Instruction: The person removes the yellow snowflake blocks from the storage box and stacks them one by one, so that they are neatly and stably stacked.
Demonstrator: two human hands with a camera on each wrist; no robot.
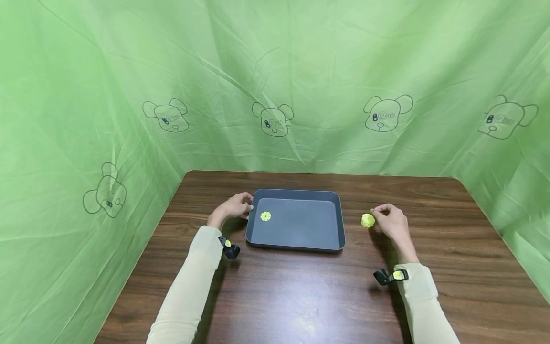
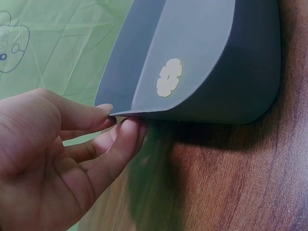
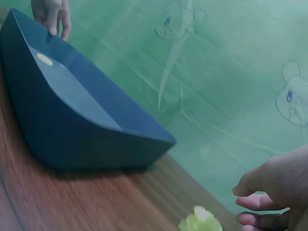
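A dark grey rectangular tray [image 1: 296, 220] lies on the table, and one flat yellow flower-shaped piece [image 1: 266, 216] rests inside it near the left end. My left hand [image 1: 235, 206] is at the tray's left side; in the left wrist view its thumb [image 2: 96, 111] and fingers pinch the rim. To the right of the tray sits a small pile of yellow flower-shaped pieces [image 1: 367, 220]. My right hand [image 1: 392, 222] is just right of that pile. In the right wrist view its loosely bent fingers [image 3: 250, 185] are apart from the yellow pile [image 3: 201, 221], holding nothing.
The dark brown wooden table [image 1: 275, 291] carries everything. A green cloth [image 1: 326, 57] printed with bear heads hangs behind the table and along both sides. Each wrist wears a black camera mount, one on the left [image 1: 229, 248] and one on the right [image 1: 388, 276].
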